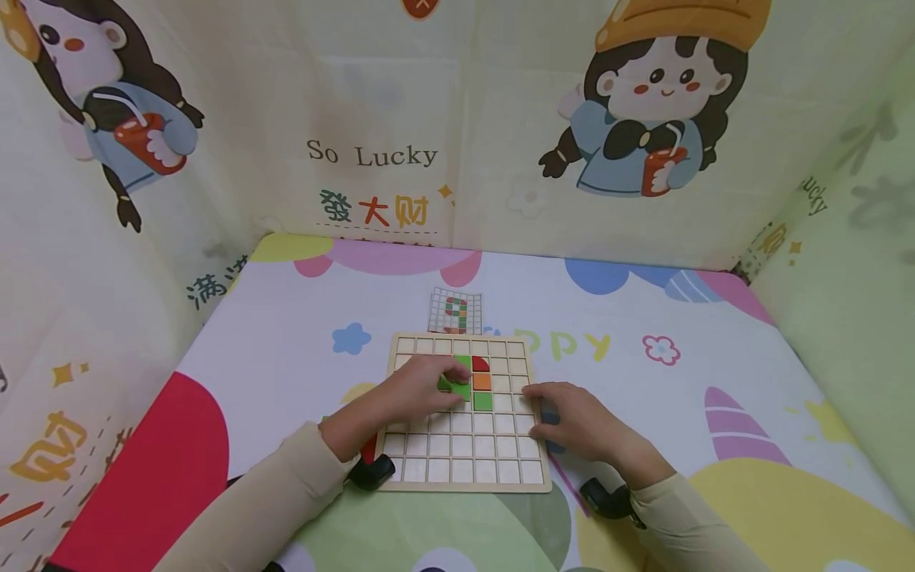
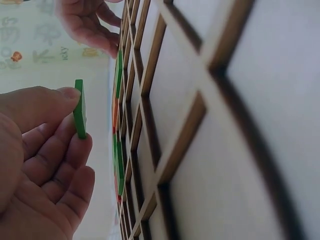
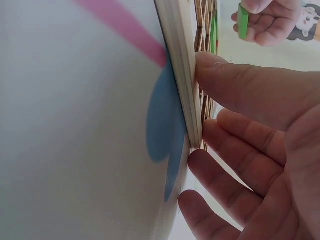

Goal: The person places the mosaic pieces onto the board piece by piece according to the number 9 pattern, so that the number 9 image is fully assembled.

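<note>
My left hand (image 1: pixel 418 387) is over the upper middle of a wooden grid board (image 1: pixel 465 487). Its thumb and fingertips pinch a thin green square tile (image 2: pixel 80 110), held on edge above the grid in the left wrist view. On the board, a red rounded tile (image 1: pixel 480 364), an orange tile (image 1: pixel 482 382) and a green tile (image 1: pixel 483 401) sit in a column beside the hand. Some tiles are partly hidden under the left fingers. My right hand (image 1: pixel 581 419) rests at the board's right edge, thumb and fingertips touching the rim (image 3: pixel 182 65), fingers relaxed.
Just behind the board lies a small pattern card (image 1: pixel 455 311) with a coloured figure on a grid. A printed cloth (image 1: pixel 636 310) covers the table, and printed curtains (image 1: pixel 500 159) hang around its back and sides. Both wrists carry black cameras (image 1: pixel 606 499).
</note>
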`<state>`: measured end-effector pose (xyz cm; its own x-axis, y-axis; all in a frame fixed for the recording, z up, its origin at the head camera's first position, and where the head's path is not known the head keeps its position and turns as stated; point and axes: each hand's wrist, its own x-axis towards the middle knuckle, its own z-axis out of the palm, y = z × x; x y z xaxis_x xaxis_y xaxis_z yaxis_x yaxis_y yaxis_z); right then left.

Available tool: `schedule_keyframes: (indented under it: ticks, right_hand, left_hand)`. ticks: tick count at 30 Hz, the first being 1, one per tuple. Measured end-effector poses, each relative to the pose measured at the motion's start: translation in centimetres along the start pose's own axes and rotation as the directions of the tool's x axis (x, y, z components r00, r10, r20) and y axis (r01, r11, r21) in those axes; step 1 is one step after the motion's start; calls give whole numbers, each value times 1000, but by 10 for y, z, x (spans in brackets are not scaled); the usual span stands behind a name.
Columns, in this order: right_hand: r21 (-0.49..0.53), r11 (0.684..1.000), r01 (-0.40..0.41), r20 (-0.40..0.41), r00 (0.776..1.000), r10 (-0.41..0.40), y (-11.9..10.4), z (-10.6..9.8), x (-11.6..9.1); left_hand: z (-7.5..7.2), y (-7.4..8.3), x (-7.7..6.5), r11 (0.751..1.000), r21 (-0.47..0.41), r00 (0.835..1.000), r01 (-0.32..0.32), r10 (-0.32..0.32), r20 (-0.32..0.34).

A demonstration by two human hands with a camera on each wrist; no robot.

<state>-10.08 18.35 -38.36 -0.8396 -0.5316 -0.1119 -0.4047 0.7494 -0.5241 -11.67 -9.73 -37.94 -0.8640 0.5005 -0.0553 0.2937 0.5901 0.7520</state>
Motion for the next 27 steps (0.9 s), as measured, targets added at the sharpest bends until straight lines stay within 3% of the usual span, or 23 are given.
schedule_keyframes:
  ticks: [16,27]
  right_hand:
    - [-6,1000,16,-4,1000,-16,3,1,0]
    - [-7,1000,23,-6,1000,-23,3,1,0]
  left_hand:
    - [6,-2,8,997,76,1000,-24,23,17]
    - [8,-1,9,996,92,999,15,-19,48]
